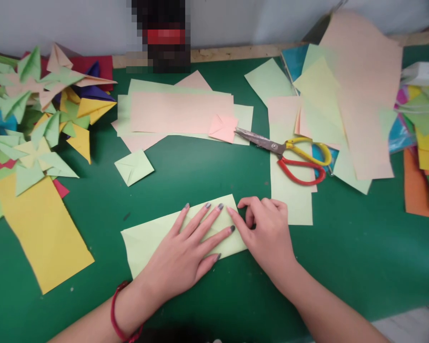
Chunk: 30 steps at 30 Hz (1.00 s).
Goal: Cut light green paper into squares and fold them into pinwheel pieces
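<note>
A pale green paper strip [148, 243] lies slanted on the green tabletop, with a fold at its right end. My left hand [186, 250] rests flat across it, fingers spread, covering much of its middle. At the strip's right edge is my right hand [270, 228], its fingers curled and its thumb laid over the paper's edge in a loose pinch. Beyond the strip sits a small folded green paper square [134, 167]. Further up, a folded pink paper square [223, 128] touches the tips of the scissors [277, 147], which have one yellow and one red handle.
Folded paper stars [32, 152] pile up at the left, above a yellow paper sheet [46, 233]. Pink and green strips [182, 112] are stacked at the back. Large pink sheets [364, 95] and an orange paper [416, 186] lie to the right. A pixelated patch hides something at the back.
</note>
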Each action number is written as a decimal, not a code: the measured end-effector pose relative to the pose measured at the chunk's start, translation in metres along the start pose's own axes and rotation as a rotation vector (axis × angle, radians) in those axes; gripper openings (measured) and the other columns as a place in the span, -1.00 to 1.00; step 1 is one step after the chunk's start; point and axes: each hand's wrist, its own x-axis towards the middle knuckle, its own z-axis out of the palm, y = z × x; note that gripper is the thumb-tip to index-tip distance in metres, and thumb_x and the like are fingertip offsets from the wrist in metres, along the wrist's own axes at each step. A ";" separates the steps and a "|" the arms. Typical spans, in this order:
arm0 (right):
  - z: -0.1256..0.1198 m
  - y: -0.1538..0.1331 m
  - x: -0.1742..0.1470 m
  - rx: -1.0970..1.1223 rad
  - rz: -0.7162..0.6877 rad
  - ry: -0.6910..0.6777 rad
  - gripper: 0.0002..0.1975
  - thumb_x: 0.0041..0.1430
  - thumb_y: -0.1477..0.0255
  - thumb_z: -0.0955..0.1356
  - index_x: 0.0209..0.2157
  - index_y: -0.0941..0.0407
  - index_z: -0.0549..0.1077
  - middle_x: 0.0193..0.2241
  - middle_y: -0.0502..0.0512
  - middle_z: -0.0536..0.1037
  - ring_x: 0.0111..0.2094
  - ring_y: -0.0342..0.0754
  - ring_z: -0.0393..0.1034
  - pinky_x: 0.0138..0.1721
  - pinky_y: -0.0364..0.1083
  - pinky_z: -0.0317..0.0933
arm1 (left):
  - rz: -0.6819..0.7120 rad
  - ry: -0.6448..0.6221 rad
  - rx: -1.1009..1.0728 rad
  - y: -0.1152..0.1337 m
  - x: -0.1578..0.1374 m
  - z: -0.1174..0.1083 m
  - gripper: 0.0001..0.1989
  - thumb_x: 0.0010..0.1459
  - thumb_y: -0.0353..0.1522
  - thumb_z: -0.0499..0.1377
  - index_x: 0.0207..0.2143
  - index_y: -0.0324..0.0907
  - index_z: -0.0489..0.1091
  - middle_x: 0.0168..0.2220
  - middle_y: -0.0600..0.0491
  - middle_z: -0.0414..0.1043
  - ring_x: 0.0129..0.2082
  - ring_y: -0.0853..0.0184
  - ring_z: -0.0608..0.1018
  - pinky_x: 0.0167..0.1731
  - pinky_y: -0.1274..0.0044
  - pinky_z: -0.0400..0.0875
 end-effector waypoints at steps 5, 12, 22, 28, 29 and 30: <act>0.000 -0.001 0.000 0.000 0.003 -0.004 -0.82 0.17 0.30 0.28 -0.39 0.12 0.35 -0.69 -0.13 0.22 -0.55 -0.15 0.14 -0.23 -0.08 -0.01 | 0.001 -0.007 -0.001 0.000 0.001 -0.001 -0.49 0.24 -0.20 -0.09 0.23 0.04 -0.07 0.29 0.01 -0.13 0.27 0.15 -0.05 0.19 0.17 -0.22; -0.001 -0.002 0.009 0.002 -0.003 -0.040 -0.78 0.21 0.32 0.23 -0.47 0.11 0.31 -0.66 -0.09 0.28 -0.54 -0.15 0.13 -0.21 -0.08 -0.03 | -0.004 -0.002 -0.028 0.000 0.001 0.000 -0.50 0.24 -0.19 -0.08 0.22 0.05 -0.04 0.29 0.01 -0.12 0.27 0.16 -0.04 0.19 0.17 -0.21; 0.006 -0.016 0.011 -0.291 -0.014 0.005 -0.75 0.25 0.32 0.16 -0.43 0.13 0.31 -0.54 0.06 0.41 -0.46 -0.07 0.17 -0.24 -0.04 -0.06 | -0.013 0.061 -0.037 0.002 0.001 -0.001 -0.50 0.23 -0.21 -0.06 0.22 0.02 -0.01 0.29 0.00 -0.11 0.26 0.14 0.00 0.20 0.18 -0.15; 0.015 -0.018 0.007 -0.425 -0.078 0.085 -0.74 0.27 0.37 0.12 -0.39 0.15 0.33 -0.51 0.12 0.39 -0.42 -0.02 0.18 -0.27 -0.03 -0.07 | -0.007 0.088 -0.022 0.002 0.000 -0.001 -0.53 0.23 -0.21 -0.06 0.20 0.01 0.05 0.29 0.00 -0.12 0.26 0.14 0.01 0.20 0.19 -0.15; 0.015 -0.020 0.007 -0.434 -0.077 0.096 -0.74 0.27 0.37 0.12 -0.39 0.16 0.33 -0.50 0.12 0.39 -0.42 -0.01 0.19 -0.29 -0.03 -0.07 | -0.005 0.091 -0.019 0.003 -0.001 -0.001 -0.53 0.23 -0.21 -0.06 0.19 0.01 0.06 0.29 -0.01 -0.13 0.26 0.14 0.01 0.19 0.19 -0.15; 0.015 -0.021 0.007 -0.439 -0.070 0.101 -0.74 0.27 0.38 0.12 -0.39 0.16 0.33 -0.49 0.13 0.39 -0.42 -0.01 0.19 -0.30 -0.04 -0.07 | -0.002 0.096 -0.015 0.003 -0.001 -0.001 -0.53 0.23 -0.21 -0.06 0.19 0.00 0.06 0.29 -0.01 -0.13 0.26 0.14 0.01 0.19 0.19 -0.15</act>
